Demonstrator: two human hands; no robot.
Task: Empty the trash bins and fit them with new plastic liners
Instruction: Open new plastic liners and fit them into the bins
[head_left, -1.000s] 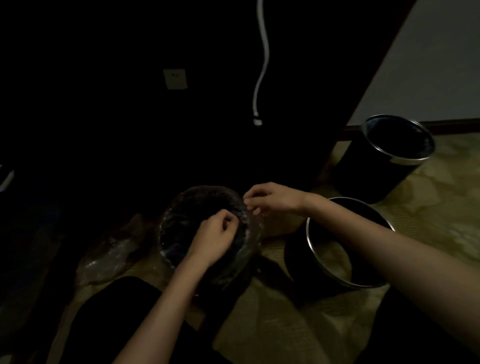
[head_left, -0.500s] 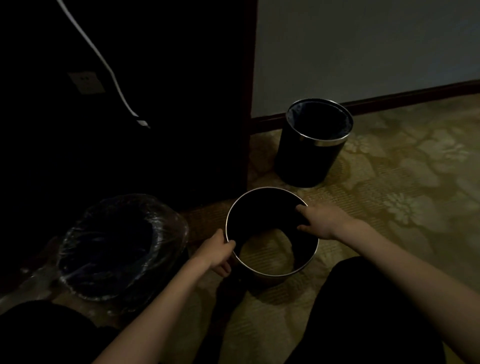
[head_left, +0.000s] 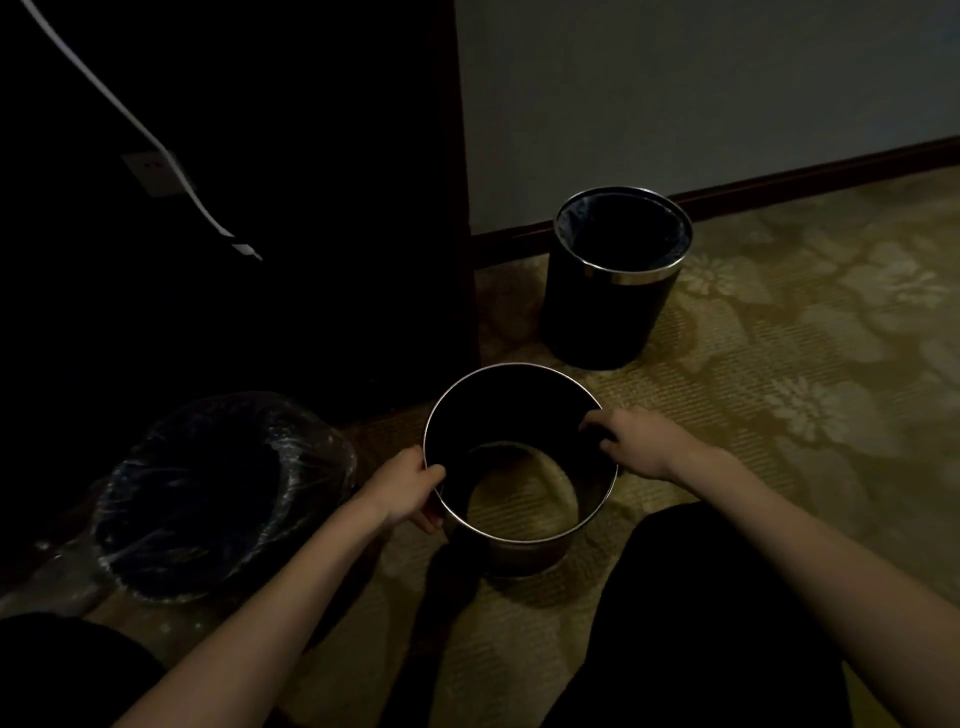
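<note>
A dark open-bottomed bin shell with a metal rim is in front of me; carpet shows through its lower opening. My left hand grips its left rim, my right hand grips its right rim with the fingers hooked inside. To the left, on the floor, stands an inner bin wrapped in a clear plastic liner. A second black bin with a metal band and a liner tucked inside stands upright farther back, near the wall.
Dark furniture fills the left and back, with a white cable hanging across it and a wall socket. A patterned carpet spreads to the right. My dark-clad knees sit low in the frame. Crumpled clear plastic lies at far left.
One second ago both hands were working the liner on the left bin. They have since moved right and taken the metal-rimmed shell by its rim; the view has swung right.
</note>
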